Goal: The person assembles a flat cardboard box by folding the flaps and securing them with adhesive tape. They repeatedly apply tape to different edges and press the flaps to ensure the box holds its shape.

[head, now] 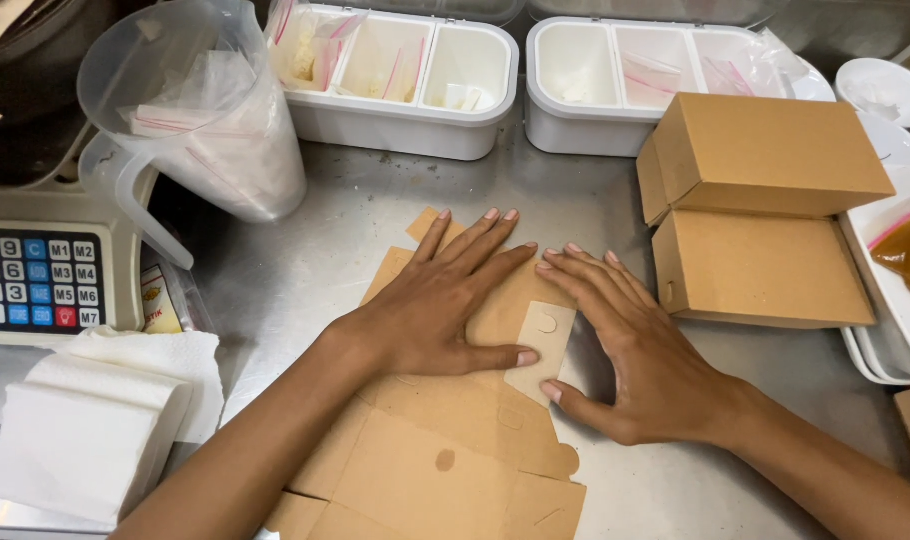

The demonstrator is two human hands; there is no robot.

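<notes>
A flat, unfolded brown cardboard box blank [445, 460] lies on the steel counter in front of me. My left hand [440, 300] presses flat on its upper part, fingers spread and pointing away from me. My right hand [635, 340] rests flat beside it on the right, fingertips meeting those of the left, its thumb under the edge of a pale side flap [547, 345] of the blank. Neither hand grips anything.
Two folded brown boxes [765, 215] are stacked at the right. Two white divided tubs [405, 75] hold small bags at the back. A clear plastic jug [195, 110], a scale keypad [40, 280] and white napkins [95, 420] are on the left. White dishes [890, 300] hold sauce sachets.
</notes>
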